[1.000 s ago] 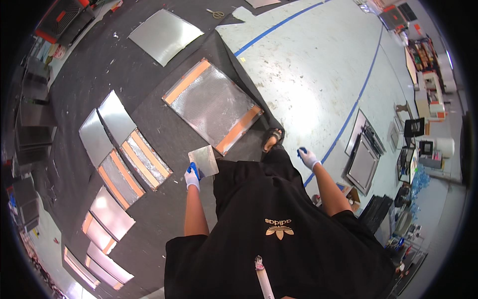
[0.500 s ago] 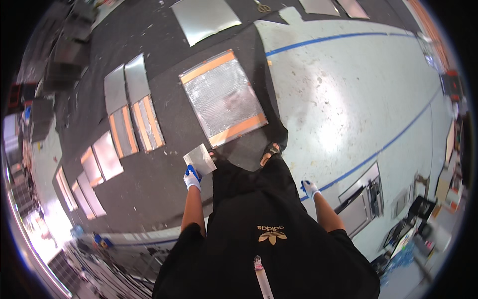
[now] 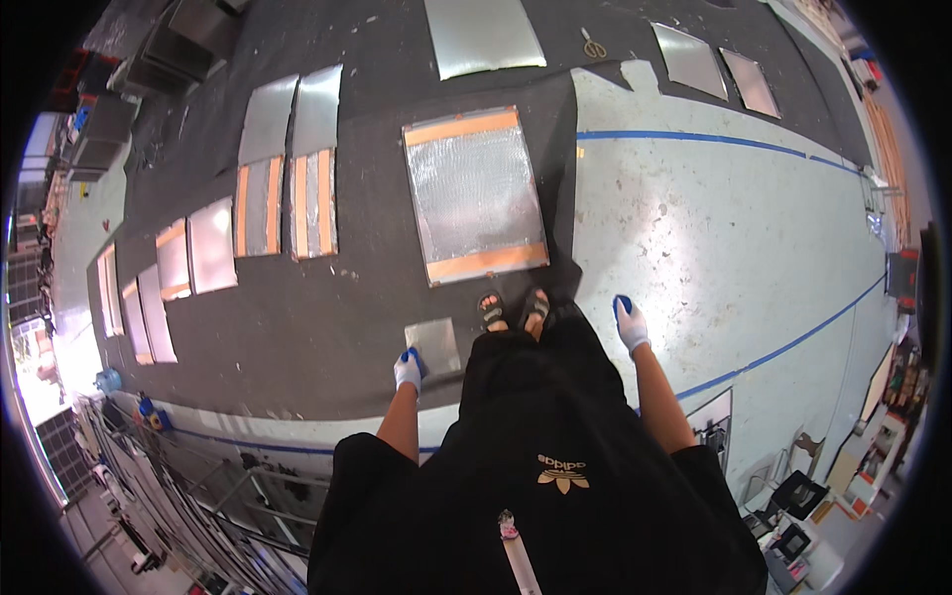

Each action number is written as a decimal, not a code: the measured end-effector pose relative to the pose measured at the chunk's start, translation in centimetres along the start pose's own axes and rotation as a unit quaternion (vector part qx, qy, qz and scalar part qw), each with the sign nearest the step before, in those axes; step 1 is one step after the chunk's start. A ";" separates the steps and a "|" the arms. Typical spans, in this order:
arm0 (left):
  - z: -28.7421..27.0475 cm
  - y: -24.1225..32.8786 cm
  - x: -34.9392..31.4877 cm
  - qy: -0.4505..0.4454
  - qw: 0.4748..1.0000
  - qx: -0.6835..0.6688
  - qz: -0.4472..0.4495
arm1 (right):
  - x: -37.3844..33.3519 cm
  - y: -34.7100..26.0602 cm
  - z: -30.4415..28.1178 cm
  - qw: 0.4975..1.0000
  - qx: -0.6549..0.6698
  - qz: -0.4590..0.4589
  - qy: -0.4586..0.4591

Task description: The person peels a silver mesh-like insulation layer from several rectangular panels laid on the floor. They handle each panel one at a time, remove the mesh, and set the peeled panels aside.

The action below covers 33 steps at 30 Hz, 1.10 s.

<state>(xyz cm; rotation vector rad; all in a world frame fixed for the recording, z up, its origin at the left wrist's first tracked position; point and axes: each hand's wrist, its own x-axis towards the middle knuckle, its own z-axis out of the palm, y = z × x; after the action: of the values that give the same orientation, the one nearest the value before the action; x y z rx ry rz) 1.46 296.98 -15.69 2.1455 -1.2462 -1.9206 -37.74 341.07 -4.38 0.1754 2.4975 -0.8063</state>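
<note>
My left hand (image 3: 408, 371), in a white glove with blue coating, grips the left edge of a small, thin, grey rectangular sheet (image 3: 436, 347). The sheet is held flat beside my feet, over the dark floor covering. My right hand (image 3: 632, 324), gloved the same way, hangs over the pale floor with its fingers curled together and nothing visible in them. In front of my sandals lies a large rectangular panel (image 3: 474, 193) with a silvery, mesh-like face and orange strips along its near and far ends.
Paired panels with orange strips (image 3: 260, 208) lie left, beside plain silvery sheets (image 3: 212, 246). Farther off are a large sheet (image 3: 486, 38), scissors (image 3: 594, 47) and two smaller sheets (image 3: 689, 61). Blue tape (image 3: 694, 137) marks the pale floor. Metal racking (image 3: 268, 491) stands lower left.
My view has turned and shifted, and my feet now stand close together. My left hand still holds the small sheet. My right hand has swung forward.
</note>
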 end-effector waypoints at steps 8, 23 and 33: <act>15.6 3.7 -3.6 -0.040 0.994 -0.046 0.094 | 0.2 -10.6 3.0 0.965 -0.053 -0.106 -0.235; 35.3 0.0 1.1 -0.063 0.993 -0.096 -0.027 | 27.5 1.0 20.1 0.973 -0.161 -0.008 -0.164; 38.5 -21.7 29.2 -0.055 0.954 -0.109 -0.272 | 56.0 12.7 28.4 0.986 0.005 0.051 0.158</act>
<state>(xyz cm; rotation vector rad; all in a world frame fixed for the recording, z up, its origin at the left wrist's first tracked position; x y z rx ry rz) -20.98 314.49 -60.38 2.4622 -0.4269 -2.2556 -70.62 333.28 -58.79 0.4647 2.7505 -0.8019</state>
